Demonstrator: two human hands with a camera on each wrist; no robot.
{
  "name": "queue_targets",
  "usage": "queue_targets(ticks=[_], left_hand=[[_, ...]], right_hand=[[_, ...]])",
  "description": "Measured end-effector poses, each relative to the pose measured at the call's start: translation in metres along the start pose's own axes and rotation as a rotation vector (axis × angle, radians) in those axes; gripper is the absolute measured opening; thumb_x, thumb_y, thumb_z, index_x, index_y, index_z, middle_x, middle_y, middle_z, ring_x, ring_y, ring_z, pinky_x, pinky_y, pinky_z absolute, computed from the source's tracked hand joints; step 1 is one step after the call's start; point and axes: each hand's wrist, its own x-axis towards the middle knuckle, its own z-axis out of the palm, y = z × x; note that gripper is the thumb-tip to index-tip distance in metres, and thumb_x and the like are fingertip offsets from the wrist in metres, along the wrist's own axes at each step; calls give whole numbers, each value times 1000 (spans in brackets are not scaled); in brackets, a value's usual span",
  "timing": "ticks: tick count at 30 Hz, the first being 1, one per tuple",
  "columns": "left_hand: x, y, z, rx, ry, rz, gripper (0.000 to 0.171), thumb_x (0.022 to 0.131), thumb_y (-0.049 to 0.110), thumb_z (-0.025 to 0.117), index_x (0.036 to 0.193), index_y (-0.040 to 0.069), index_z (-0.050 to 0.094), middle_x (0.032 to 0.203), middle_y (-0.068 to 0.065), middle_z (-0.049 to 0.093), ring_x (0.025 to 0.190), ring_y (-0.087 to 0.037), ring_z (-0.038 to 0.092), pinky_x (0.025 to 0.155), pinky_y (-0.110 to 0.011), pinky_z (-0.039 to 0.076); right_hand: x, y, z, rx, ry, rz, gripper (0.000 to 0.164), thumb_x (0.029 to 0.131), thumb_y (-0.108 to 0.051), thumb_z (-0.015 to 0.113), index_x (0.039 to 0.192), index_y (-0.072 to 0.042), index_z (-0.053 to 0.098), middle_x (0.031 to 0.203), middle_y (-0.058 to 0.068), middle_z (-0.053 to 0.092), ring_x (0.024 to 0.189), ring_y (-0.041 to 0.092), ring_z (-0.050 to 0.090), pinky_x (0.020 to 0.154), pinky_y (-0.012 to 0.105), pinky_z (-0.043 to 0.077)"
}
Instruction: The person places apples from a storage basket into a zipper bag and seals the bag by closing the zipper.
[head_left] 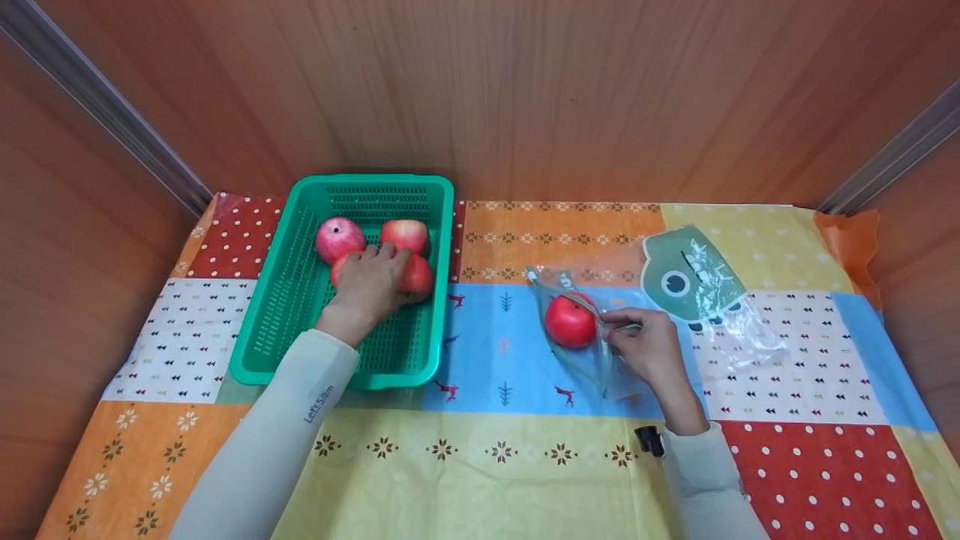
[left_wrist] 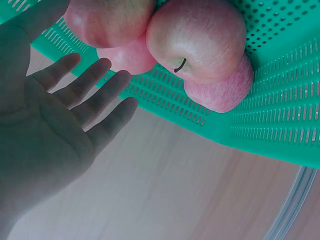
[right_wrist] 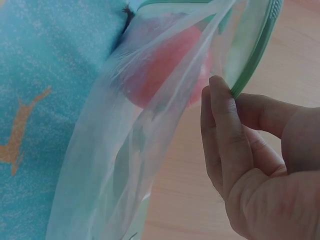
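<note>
My left hand (head_left: 365, 289) reaches over the apples in a green plastic basket (head_left: 244, 360), its fingers loosely spread and not curled round any fruit. In the left wrist view, the palm and fingers (left_wrist: 107, 102) stand apart from a stemmed apple (left_wrist: 197, 40), while the thumb's tip is out of view. Several red and pink apples cluster in the basket, partly hidden by the hand. My right hand (head_left: 649, 345) pinches the green zip edge of a clear zip bag (right_wrist: 90, 165) between thumb and fingers. A red apple (head_left: 570, 321) lies inside the bag at its open mouth.
A green cartoon face (head_left: 686, 274) is printed on the bag's far part. A patchwork-patterned cloth (head_left: 487, 480) covers the table. Wooden panels (head_left: 525, 97) stand behind and at both sides. A small black object (head_left: 649, 441) sits by the right wrist.
</note>
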Motion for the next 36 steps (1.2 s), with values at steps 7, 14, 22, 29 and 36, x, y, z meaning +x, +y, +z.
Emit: queue_targets(ticks=[7,14,22,29,36], left_hand=[[4,1,1,-17,-27,-7,67,94,28,81,148,1,52,143,-28,56,134,-46,53,112,-62,45],[9,1,5,-8,-44,-1,62,97,28,77,147,0,53,142,-28,56,133,-46,53,112,-63,44],[15,1,6,0,-63,-5,64,96,25,79,149,2,52,144,-28,55,134,-45,53,111,-62,46],[18,-1,9,-6,-68,-10,68,94,24,81,150,2,49,145,-28,55,135,-45,52,109,-63,48],[21,-1,10,14,-51,-8,66,92,19,80,149,1,49,146,-27,53,135,-45,52,101,-64,53]], right_hand=[[-1,-1,2,4,6,-5,24,92,7,68,115,8,77,101,24,76,73,15,72,62,17,53],[-2,-1,2,10,0,4,25,93,7,67,116,8,77,103,24,75,74,18,73,62,17,54],[-1,0,2,2,3,-2,24,92,8,68,114,8,77,102,25,76,73,16,72,61,18,53],[-1,2,4,-19,-2,-20,24,92,8,69,114,7,78,100,23,76,73,17,72,62,17,53],[0,3,3,-12,17,-36,22,91,8,69,111,7,79,97,22,76,72,16,72,61,17,52]])
